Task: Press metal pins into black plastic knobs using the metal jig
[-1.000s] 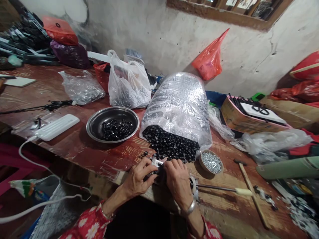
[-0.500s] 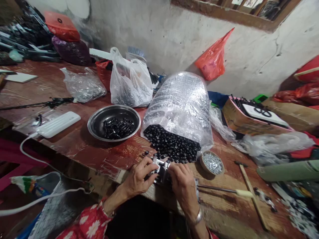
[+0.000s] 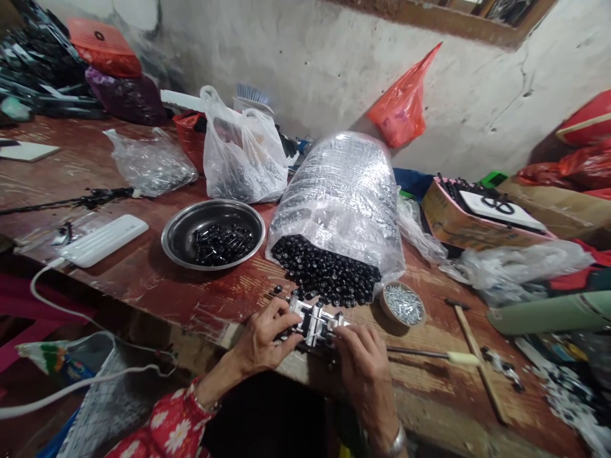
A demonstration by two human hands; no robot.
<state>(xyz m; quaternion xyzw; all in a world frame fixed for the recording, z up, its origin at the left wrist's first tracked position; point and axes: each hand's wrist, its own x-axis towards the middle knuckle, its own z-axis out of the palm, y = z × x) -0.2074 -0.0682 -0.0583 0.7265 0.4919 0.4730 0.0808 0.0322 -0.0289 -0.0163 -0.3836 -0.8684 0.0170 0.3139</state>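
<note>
Well, looking down from my head camera, I see my left hand (image 3: 261,337) and my right hand (image 3: 365,372) both closed narrowly on a small chrome metal fitting (image 3: 312,323); it sits low over the scarred red-brown wooden bench (image 3: 119,286) near its front edge, with dark parts showing through it; my left fingers (image 3: 274,318) curl over its near side while my right fingertips (image 3: 346,337) press at its far end; gripping it from both ends like this looks steadiest, with the wrists kept low and the fitting held square to the wood; just above it, round black beads (image 3: 324,270) spill from the mouth of a big clear plastic bag (image 3: 337,184), a few lying loose beside my left fingers; further left, a round steel bowl (image 3: 167,236) holds small black pieces; to the right, a little round tan dish (image 3: 380,302) of silvery screws sits near my right hand; beyond it, a thin cream-handled metal rod (image 3: 420,353) lies just beside a wooden-handled hammer (image 3: 477,362).
</note>
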